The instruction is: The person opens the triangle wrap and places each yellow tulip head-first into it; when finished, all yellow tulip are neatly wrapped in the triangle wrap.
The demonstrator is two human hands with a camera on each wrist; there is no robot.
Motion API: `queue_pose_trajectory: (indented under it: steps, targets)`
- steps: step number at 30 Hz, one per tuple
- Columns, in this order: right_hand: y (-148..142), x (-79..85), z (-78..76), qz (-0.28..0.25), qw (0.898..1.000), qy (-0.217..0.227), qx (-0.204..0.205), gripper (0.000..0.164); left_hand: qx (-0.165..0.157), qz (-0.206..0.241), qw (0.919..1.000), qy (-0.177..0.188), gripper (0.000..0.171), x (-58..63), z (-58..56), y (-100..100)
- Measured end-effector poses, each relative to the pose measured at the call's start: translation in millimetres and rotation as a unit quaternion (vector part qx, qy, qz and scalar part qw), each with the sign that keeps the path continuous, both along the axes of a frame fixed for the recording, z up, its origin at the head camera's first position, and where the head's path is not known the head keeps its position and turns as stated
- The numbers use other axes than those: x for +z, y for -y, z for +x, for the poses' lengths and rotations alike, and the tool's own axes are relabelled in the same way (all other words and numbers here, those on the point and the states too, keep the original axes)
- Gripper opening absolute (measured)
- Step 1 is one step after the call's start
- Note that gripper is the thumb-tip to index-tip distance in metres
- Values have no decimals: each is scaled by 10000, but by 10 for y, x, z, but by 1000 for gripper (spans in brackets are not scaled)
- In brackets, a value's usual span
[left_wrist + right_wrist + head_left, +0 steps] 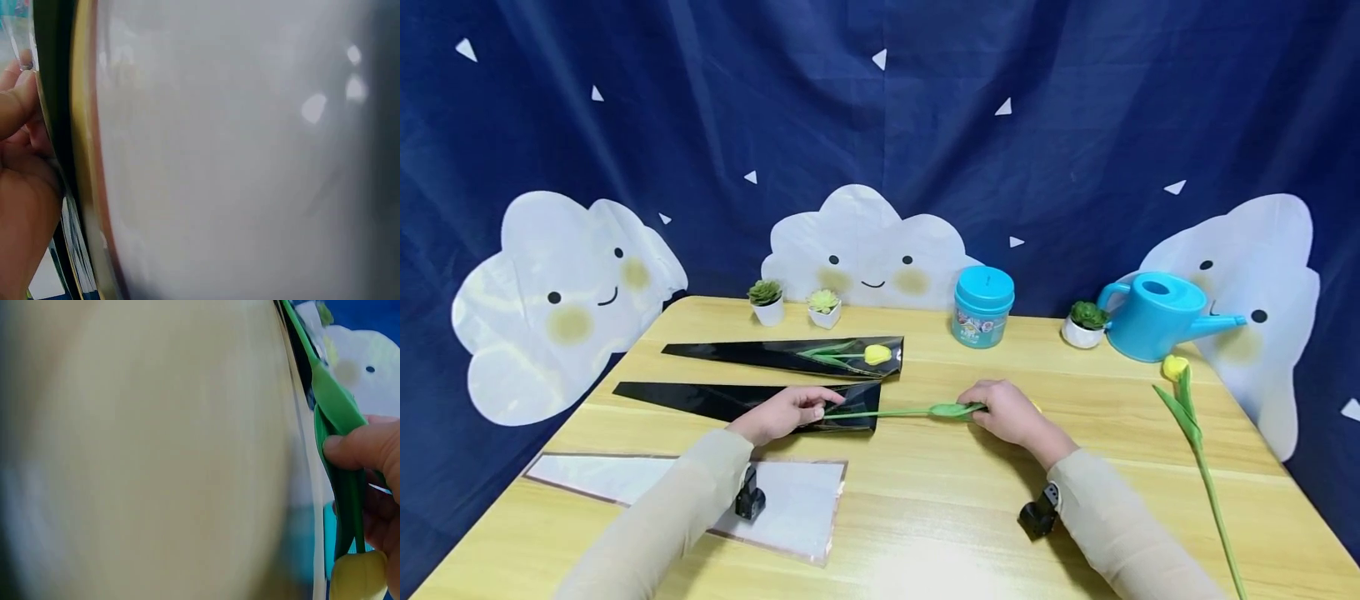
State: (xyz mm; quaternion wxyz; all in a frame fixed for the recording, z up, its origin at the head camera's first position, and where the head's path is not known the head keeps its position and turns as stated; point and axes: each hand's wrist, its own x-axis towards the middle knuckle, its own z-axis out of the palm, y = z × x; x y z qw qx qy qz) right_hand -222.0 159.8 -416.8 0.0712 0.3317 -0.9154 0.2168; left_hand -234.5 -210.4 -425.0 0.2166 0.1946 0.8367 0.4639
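My right hand pinches a yellow tulip by its green leaves, just below the bloom. Its stem points left, with the tip over the mouth of the nearer black flower sleeve. My left hand pinches the clear film at that sleeve's open end between thumb and fingers, also visible at the left edge of the left wrist view. Behind it lies a second black sleeve with a yellow tulip inside. In the head view, the right hand mostly hides the held bloom.
A white flat sleeve lies near the left forearm. Another yellow tulip lies at the right. Along the back stand small potted plants, a blue tub and a blue watering can.
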Motion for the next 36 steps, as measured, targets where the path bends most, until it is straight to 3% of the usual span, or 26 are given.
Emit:
queue_pose_trajectory:
  steps: [4,13,28,36]
  targets:
    - [121,-31,76,9,9996,-239,-121,23,17,-171,9999,12,33,-1,45,-11]
    - [342,-18,153,-14,9979,-539,-352,23,17,-644,9972,-370,33,48,67,-75]
    - [672,27,189,14,9980,-63,-629,21,-180,-741,9946,-703,33,109,56,-204]
    - [818,75,182,-83,9960,247,-851,18,165,-734,9958,-518,32,118,21,-297]
